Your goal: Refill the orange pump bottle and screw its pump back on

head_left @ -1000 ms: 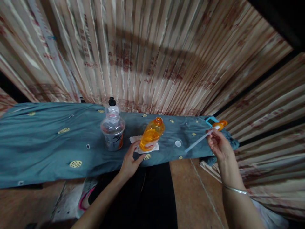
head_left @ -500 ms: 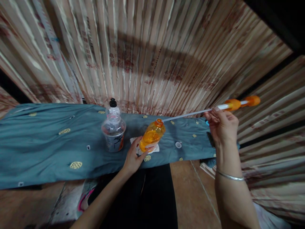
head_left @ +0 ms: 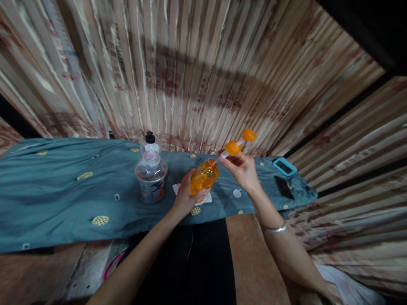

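While my left hand [head_left: 184, 198] gripped the tilted orange bottle [head_left: 202, 178] above a white paper [head_left: 177, 187] on the worktop [head_left: 63, 199], my right hand [head_left: 243, 170] pinched the orange pump head [head_left: 237, 145], its tube in the bottle's neck. No label was readable, even on the clear bottle [head_left: 150, 171] beside it. A teal patterned cloth covered the worktop, against striped curtains [head_left: 190, 72].

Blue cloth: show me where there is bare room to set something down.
The widest free stretch of the blue cloth lies left of the clear bottle. A smaller patch sits between the right hand and the phone. It is crowded in the middle, where the left hand grips the orange bottle.
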Tool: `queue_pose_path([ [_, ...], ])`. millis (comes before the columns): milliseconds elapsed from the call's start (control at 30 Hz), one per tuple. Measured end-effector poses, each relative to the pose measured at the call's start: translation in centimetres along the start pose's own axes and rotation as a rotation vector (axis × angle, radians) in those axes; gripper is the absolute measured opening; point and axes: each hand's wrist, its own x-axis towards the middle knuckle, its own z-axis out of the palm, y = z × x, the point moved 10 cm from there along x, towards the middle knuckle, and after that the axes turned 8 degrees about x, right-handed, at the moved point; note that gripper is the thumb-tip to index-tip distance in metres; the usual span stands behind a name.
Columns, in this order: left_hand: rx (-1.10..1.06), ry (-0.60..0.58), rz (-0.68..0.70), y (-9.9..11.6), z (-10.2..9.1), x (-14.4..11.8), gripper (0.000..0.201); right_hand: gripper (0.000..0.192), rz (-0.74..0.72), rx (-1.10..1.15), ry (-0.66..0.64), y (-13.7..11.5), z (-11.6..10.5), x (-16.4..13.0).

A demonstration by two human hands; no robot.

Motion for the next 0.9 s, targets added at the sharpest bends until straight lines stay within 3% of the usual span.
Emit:
queue_pose_path([
  [133,-0.031,-0.018,0.014,0.6,0.4,0.6,0.067,0.028,0.019,-0.075,-0.063,1.8,1.0,-0.8],
  [467,-0.073,-0.002,0.038,0.9,0.6,0.6,0.063,0.036,0.004,-0.08,-0.132,2.1,2.4,-1.3],
  [700,-0.08,-0.013,0.038,1.0,0.5,0.7,0.063,0.051,0.024,-0.087,-0.128,2.9,2.1,-1.6],
  [900,-0.119,-0.012,0.005,0.3,1.0,1.5,0.076,0.063,0.014,-0.127,-0.198,1.8,1.8,-1.2],
])
